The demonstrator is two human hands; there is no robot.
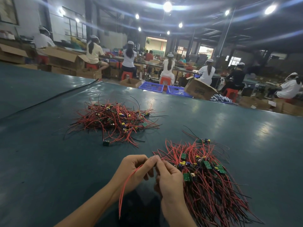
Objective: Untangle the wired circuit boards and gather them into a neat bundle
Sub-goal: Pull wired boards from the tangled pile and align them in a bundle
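Presently both hands work above the near edge of the bench (pixel 49 161), about mid-width. Left hand (pixel 137 171): fingers curled, thumb and forefinger pinching a pair of red wires (pixel 126 185) at their upper end; the wires arc down from the pinch and hang free toward the near edge. Right hand (pixel 170 179): fingers also curled, tips meeting the left hand's pinch and nipping the same wires. Whether a board sits at that end cannot be told, as the fingers hide it.

Laid-out bundle (pixel 208 174): just right of the right hand, touching it, near the right part of the near edge. Its green boards are gathered in a band across the middle, with red and black leads fanned roughly parallel toward the near edge and toward the far side.

Tangled pile (pixel 114 118): mid-bench, well apart from the hands, leads crossing in all directions. A single board (pixel 105 143) lies at its near fringe, tethered by a lead.

Black cable (pixel 49 99): runs diagonally across the far left of the bench.

Beyond the far edge: cardboard boxes (pixel 199 89), blue crates (pixel 151 86), seated people (pixel 168 69) at other benches
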